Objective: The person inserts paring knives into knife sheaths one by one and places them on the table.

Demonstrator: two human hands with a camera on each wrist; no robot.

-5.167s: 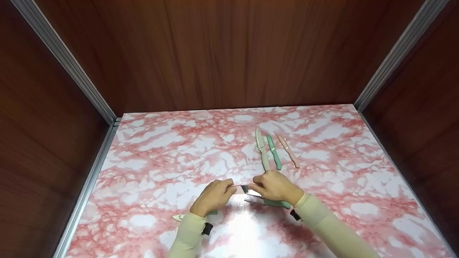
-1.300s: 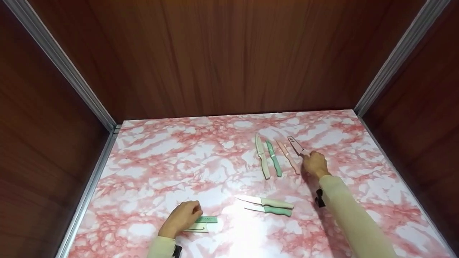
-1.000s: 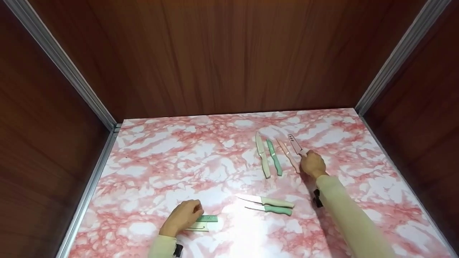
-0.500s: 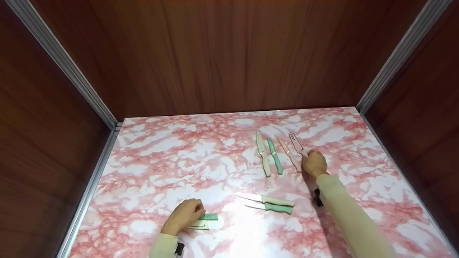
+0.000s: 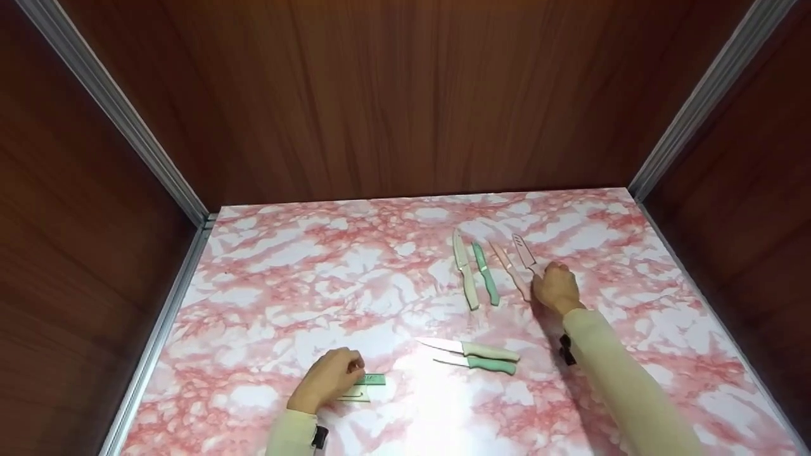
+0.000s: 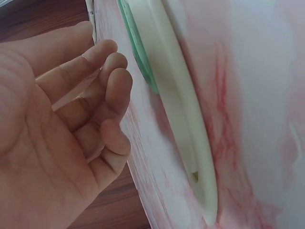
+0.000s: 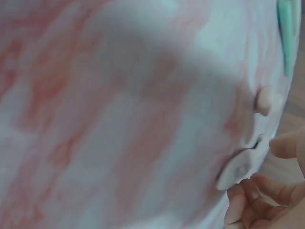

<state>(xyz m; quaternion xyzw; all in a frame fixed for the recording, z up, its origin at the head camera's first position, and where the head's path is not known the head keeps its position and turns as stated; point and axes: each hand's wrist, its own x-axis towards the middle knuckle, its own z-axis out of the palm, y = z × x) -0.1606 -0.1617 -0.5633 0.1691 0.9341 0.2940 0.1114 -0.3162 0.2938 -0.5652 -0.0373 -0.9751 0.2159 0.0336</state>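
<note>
Head: left fingers (image 5: 355,364) near sheaths (image 5: 375,380), right fingers (image 5: 543,278) beside rightmost knife (image 5: 524,249)

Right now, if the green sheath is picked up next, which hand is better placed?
Probably the left hand: it holds nothing and, in the head view, is right by the green sheath. The right hand is farther off, near the rightmost pink knife.
</note>
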